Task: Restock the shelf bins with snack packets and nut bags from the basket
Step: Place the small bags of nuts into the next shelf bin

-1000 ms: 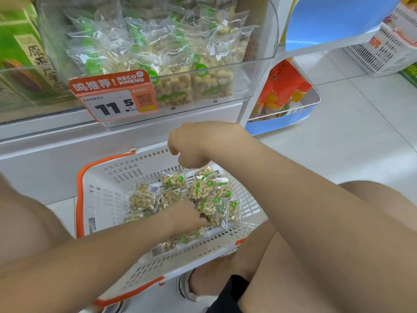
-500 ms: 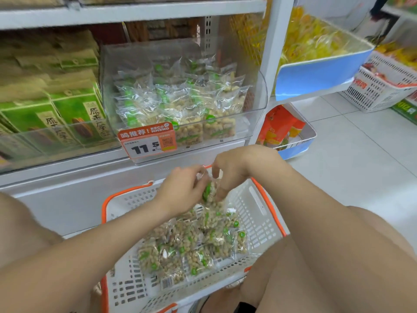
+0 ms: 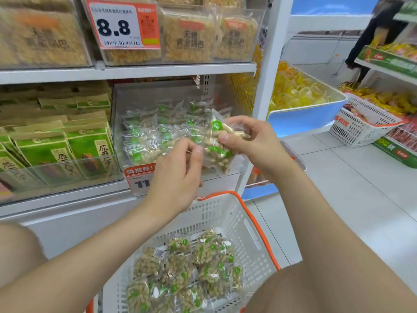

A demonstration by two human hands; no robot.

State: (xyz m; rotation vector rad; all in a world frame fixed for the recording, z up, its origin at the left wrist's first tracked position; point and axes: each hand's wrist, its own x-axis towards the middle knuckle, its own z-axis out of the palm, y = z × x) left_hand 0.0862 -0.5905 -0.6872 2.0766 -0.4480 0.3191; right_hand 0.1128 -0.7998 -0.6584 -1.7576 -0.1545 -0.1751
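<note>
Clear-wrapped nut bags [image 3: 218, 154] sit between both hands: right hand [image 3: 257, 143] grips their top, left hand [image 3: 178, 177] pinches the lower edge (in front of the shelf bin [image 3: 144, 96], above the basket [image 3: 216, 213]).

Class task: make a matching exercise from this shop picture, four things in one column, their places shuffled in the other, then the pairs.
1. basket
2. price tag
3. green packets
4. raised nut bags

A. held by the left hand and right hand
B. on the upper bin
C. lowest, nearest the camera
D. left of the clear bin

Pairs: 1-C, 2-B, 3-D, 4-A
</note>
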